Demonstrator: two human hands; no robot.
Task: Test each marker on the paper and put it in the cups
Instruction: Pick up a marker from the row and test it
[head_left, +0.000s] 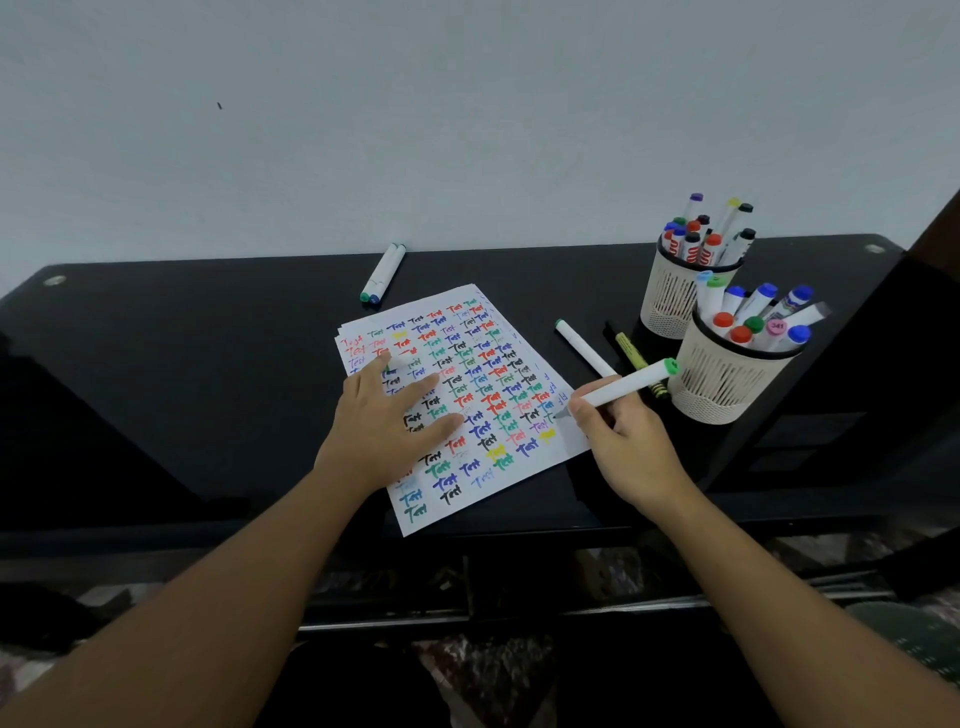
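the left hand (387, 421) lies flat on the paper (457, 405), fingers straight and spread, pressing the sheet down on the black tabletop (208, 364). the paper sits near the middle of the tabletop, turned at an angle, and is covered with rows of the word "test" in red, green, blue, black and yellow.

the right hand (623, 447) grips a white marker with a green end (626, 387), fingers curled round the barrel. its tip touches the paper at the sheet's right edge, and the barrel slants up toward the right.

two pale mesh cups stand near the right edge of the tabletop. the near cup (724, 382) holds markers with blue, red, green and pink caps. the far cup (675, 296), just behind it and closer to the back edge, holds more markers with red, black, blue, purple and yellow caps.

a white marker (582, 347) lies on the tabletop between the paper and the cups, with a yellow-green marker (636, 364) just beside it. a pair of white markers (383, 273) lies side by side near the back edge, just beyond the paper's far corner.
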